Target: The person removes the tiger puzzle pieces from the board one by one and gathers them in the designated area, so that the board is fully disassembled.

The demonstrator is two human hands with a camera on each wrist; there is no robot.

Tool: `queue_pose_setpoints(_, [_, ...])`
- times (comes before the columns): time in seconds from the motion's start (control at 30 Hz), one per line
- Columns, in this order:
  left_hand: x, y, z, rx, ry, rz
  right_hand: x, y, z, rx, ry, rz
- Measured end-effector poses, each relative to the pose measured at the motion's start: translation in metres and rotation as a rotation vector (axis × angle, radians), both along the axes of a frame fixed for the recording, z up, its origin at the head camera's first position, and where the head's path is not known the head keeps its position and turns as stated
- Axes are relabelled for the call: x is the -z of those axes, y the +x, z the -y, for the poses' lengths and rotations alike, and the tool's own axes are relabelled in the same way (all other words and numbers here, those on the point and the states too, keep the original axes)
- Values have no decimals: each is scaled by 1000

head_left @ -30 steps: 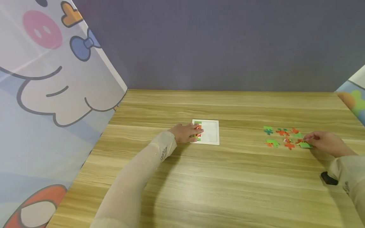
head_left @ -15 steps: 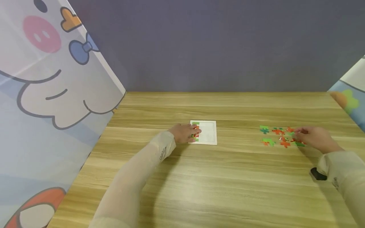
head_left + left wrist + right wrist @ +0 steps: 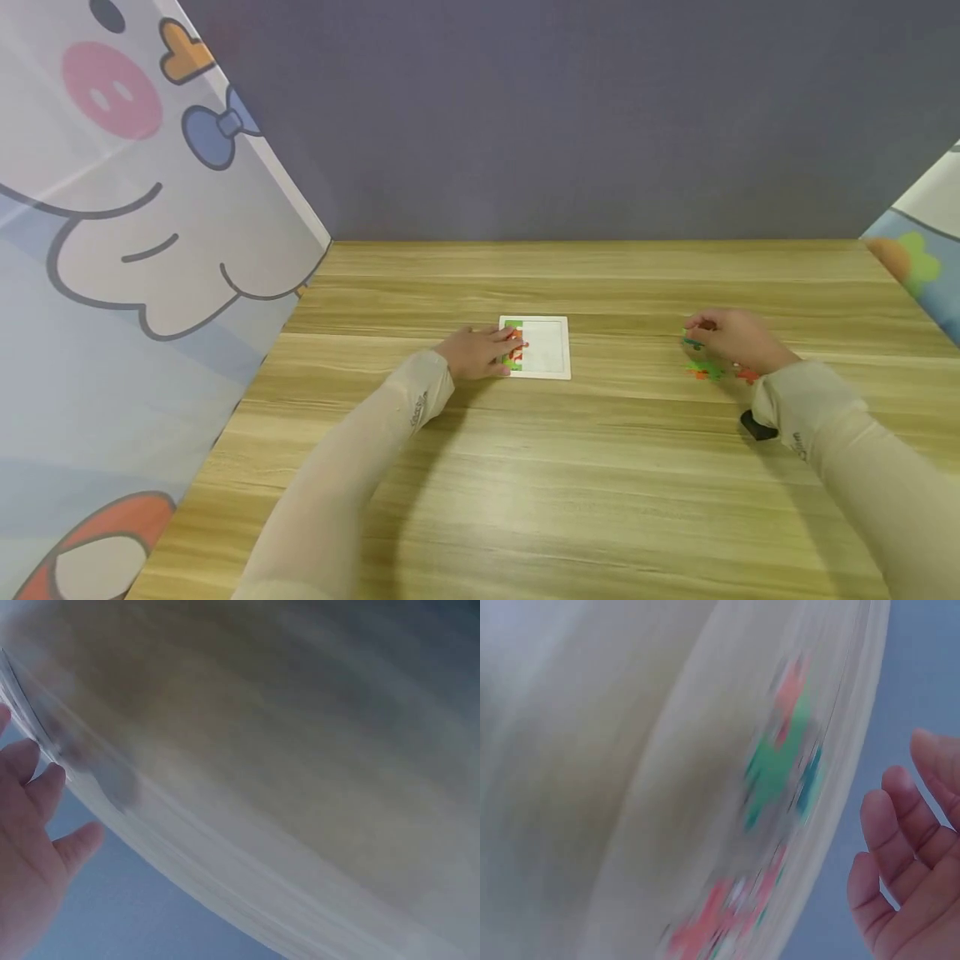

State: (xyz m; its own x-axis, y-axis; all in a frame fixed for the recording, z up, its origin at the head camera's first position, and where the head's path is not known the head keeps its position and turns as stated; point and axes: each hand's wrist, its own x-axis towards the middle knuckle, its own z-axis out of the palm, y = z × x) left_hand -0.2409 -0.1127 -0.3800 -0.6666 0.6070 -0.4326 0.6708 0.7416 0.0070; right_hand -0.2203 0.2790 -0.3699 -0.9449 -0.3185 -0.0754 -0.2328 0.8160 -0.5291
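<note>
In the head view, my left hand (image 3: 474, 352) rests with fingers extended on the left side of a white puzzle tray (image 3: 566, 350). Joined green and red-orange puzzle pieces (image 3: 513, 325) fill the tray's left strip, partly covered by those fingers. My right hand (image 3: 738, 337) reaches over loose pieces, its fingertips at a teal-and-green puzzle piece (image 3: 692, 341). The right wrist view has the fingers (image 3: 881, 821) loosely bent, with nothing visible between them. A green-and-orange piece (image 3: 705, 369) lies just in front, and an orange piece (image 3: 747, 375) shows under the wrist. Other pieces are hidden.
The wood-grain table (image 3: 562, 483) runs back to a dark grey partition (image 3: 570, 125). A cartoon-printed panel (image 3: 150, 250) borders the left side, and another printed panel (image 3: 918, 242) stands at the right. A black device (image 3: 757, 426) sits at the right wrist.
My right hand has moved left across the loose pieces, from the rightmost ones to the teal-and-green piece at the left end. The left hand stays on the tray. The head view has shifted slightly.
</note>
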Motion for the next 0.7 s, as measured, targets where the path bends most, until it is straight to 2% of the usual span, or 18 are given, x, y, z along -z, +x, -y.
queue_pose_setpoints(0.37, [-9, 10, 9, 30, 14, 33, 3, -19, 59, -101, -23, -43])
queue_pose_setpoints(0.57, [-11, 16, 5, 21, 24, 90, 6, -28, 84, -187, -23, -105])
queue_pose_setpoints(0.7, [-9, 16, -1, 11, 29, 117, 7, -32, 98, -204, -11, -91])
